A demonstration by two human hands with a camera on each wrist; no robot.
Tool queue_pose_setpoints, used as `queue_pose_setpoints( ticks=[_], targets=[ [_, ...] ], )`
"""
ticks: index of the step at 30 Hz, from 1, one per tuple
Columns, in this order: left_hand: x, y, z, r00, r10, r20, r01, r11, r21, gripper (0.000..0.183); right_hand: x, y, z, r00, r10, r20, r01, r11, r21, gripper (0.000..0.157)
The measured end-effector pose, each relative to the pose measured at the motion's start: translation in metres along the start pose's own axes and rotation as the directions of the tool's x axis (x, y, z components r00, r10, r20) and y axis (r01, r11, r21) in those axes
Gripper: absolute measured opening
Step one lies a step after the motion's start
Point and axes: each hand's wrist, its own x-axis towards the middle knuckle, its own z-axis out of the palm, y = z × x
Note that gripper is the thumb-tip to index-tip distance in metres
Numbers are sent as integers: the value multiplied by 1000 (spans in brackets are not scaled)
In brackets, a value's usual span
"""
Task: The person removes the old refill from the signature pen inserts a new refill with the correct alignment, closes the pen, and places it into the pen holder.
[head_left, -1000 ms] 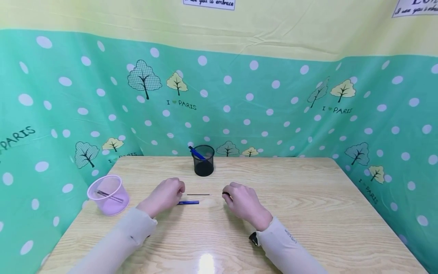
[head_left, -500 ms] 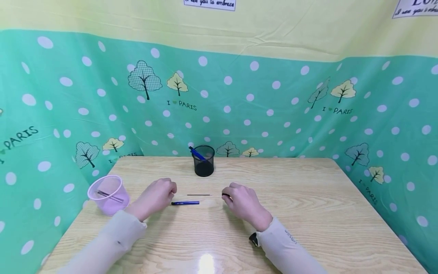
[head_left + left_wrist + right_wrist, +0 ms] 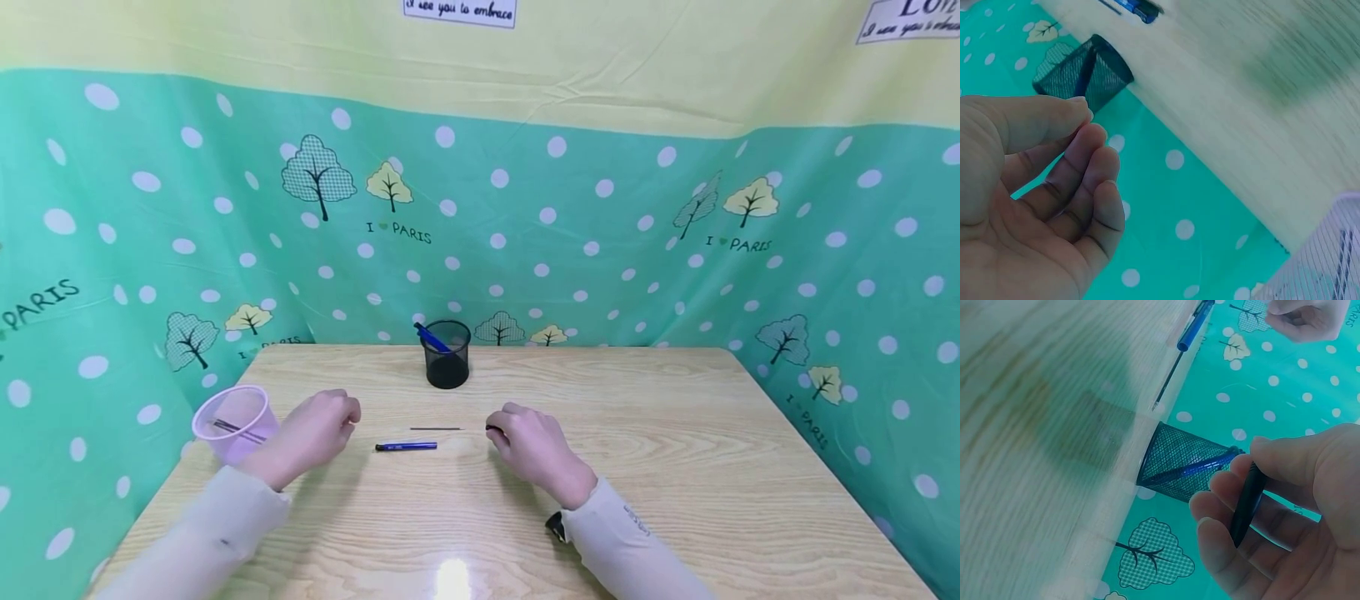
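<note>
My right hand (image 3: 536, 450) pinches a short black tapered pen barrel piece (image 3: 1249, 503) between thumb and fingers, just above the table. To its left a thin pen refill (image 3: 435, 428) lies on the wood. In front of it, nearer me, lies a blue pen barrel (image 3: 406, 447) with a dark end. My left hand (image 3: 310, 431) hovers between that barrel and a pink mesh pen cup (image 3: 235, 429). Its fingers are loosely curled, thumb tip near the index finger, and nothing shows between them. Dark thin refills (image 3: 238, 429) lean inside the pink cup.
A black mesh pen cup (image 3: 447, 368) stands at the back of the table, a blue pen (image 3: 432, 337) leaning in it. Beyond the table edge hangs a green dotted curtain (image 3: 600, 250). A black strap piece (image 3: 556, 525) shows at the right cuff.
My left hand has moved left, away from the blue barrel and toward the pink cup, uncovering the barrel's dark end. The right hand has stayed in place with its black piece.
</note>
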Motion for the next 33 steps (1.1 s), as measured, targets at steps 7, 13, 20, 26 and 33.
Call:
queue_pose_setpoints(
  ticks=[7,13,20,26,33],
  targets=[
    [-9,-14,-15,999,-31,-20,30,999,-16,14,0,0,0,1000,2,-1,-2,1000,-8,4],
    [-14,-25,-23,998,-57,-12,57,998,1,13,0,0,0,1000,-1,1,1,1000,-3,5],
    [-18,-34,-40,998,-55,1,55,998,-6,16,0,0,-1,1000,2,7,-2,1000,-5,5],
    [-22,-45,-51,997,-80,13,80,996,36,15,0,0,-1,1000,4,5,-4,1000,-3,6],
    [-27,-58,-60,990,-127,60,124,991,58,20,0,1,-1,1000,4,6,-4,1000,-2,5]
  ],
)
